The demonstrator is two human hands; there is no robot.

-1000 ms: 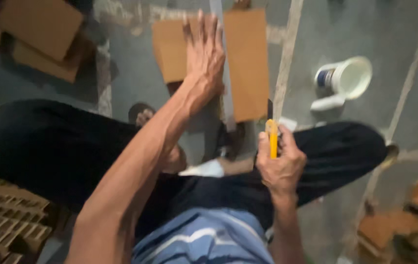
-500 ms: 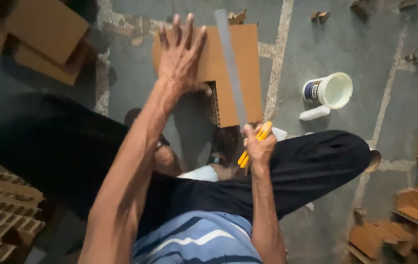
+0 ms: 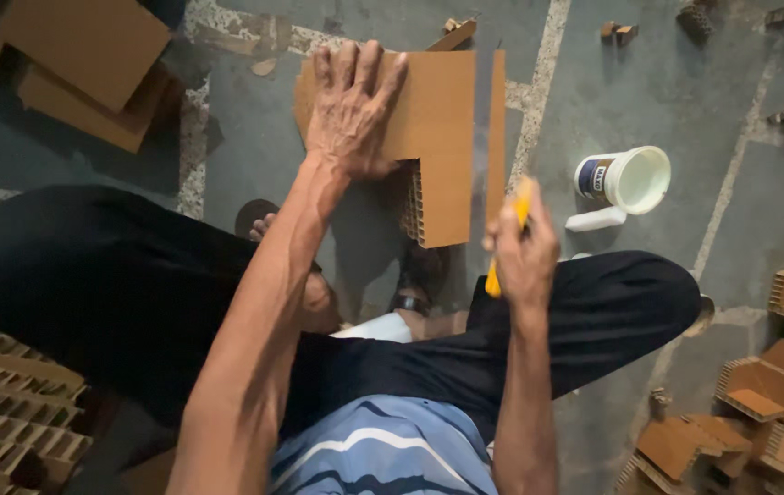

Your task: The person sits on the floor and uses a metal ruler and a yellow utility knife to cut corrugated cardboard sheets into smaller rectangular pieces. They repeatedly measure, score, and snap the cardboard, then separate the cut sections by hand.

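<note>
At 9 o'clock from my hands, a stack of honeycomb cardboard strips [image 3: 7,403] lies at the lower left edge of the view, with flat cardboard sheets [image 3: 80,55] on the floor at 10 o'clock. My left hand [image 3: 351,115] is spread flat, fingers extended and together, pressing palm-down on the honeycomb cardboard panel [image 3: 438,137] that lies on the grey concrete floor [image 3: 612,73] at 12 o'clock. This hand grips nothing; it only bears down on the panel's top face. The panel's cut edge at 6 o'clock shows the open honeycomb cells. Just right of the panel lies a narrow cardboard strip [image 3: 497,137], parallel to the panel and separated from it by a thin gap. My right hand [image 3: 522,252] is closed in a fist around a yellow utility knife [image 3: 508,238], positioned at the near end of that gap; the blade tip is not discernible. At 2 o'clock from the right hand, a white plastic tub [image 3: 635,179] lies on its side, mouth open, with a small white bottle [image 3: 596,219] touching it. At 4 o'clock, cut honeycomb cardboard pieces [image 3: 759,394] are piled on the floor. My crossed legs in dark trousers [image 3: 594,312] occupy the centre.
</note>
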